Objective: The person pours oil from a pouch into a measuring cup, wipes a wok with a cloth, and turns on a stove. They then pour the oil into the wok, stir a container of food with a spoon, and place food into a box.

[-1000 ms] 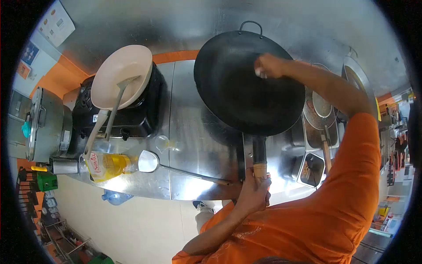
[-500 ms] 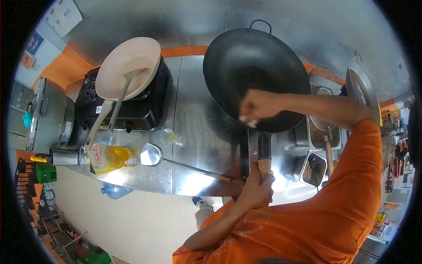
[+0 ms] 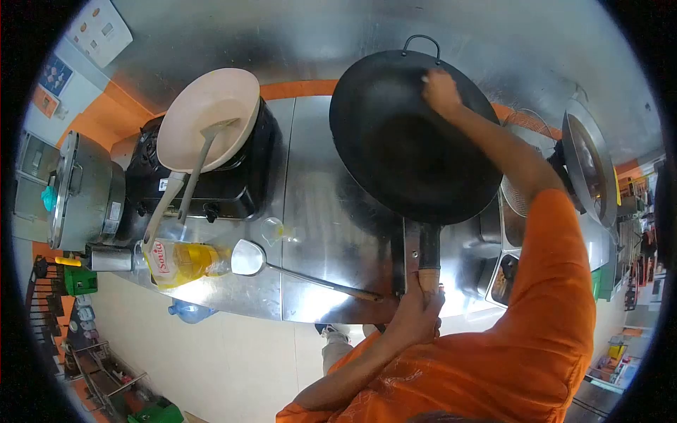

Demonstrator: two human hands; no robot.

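1. Counter (image 3: 310, 218): we have room left of the wok (image 3: 402, 162); a pan (image 3: 592, 166) crowds its right.
2. Wok: above the counter, probably heavy, stiff, perhaps slick.
3. Handle (image 3: 429, 247): our surest hold; our left hand (image 3: 416, 315) grips it near the front edge.
4. Our right hand (image 3: 443, 92), over the far side, seems pinched on a pale scrap (image 3: 425, 79).

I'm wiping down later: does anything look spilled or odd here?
Possibly a clear, rounded spot with yellow beside it on the metal counter, near the black stove and wok spatula. It may be spilled liquid or a clear dish; I can't tell.
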